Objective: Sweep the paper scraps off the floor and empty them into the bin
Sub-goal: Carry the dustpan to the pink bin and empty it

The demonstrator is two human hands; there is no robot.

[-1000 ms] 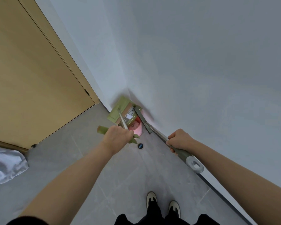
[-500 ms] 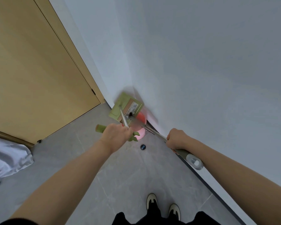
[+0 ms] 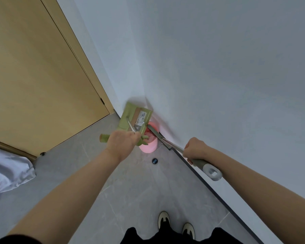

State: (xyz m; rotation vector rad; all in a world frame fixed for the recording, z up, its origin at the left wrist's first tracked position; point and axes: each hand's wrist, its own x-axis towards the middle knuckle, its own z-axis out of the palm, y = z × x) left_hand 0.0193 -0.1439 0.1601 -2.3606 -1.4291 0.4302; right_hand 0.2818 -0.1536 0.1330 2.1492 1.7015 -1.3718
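Observation:
My left hand point(image 3: 121, 144) grips the green handle of a green dustpan point(image 3: 128, 116). The pan is tipped up over a pink bin point(image 3: 150, 147) in the corner of the room, with a white label showing on its underside. My right hand point(image 3: 195, 148) grips the grey handle of a broom point(image 3: 206, 167) whose metal shaft runs down toward the bin's mouth. The broom's head is hidden behind the pan and bin. No paper scraps show on the floor.
A wooden door point(image 3: 42, 76) fills the left. White walls point(image 3: 218, 67) meet at the corner behind the bin. A small dark round object point(image 3: 154, 161) lies on the grey tile floor. Pale cloth point(image 3: 7, 173) lies at the left edge. My shoes point(image 3: 174, 224) are below.
The dustpan has tipped further up over the pink bin. The broom shaft has swung closer to the bin's mouth. Both hands keep their grips.

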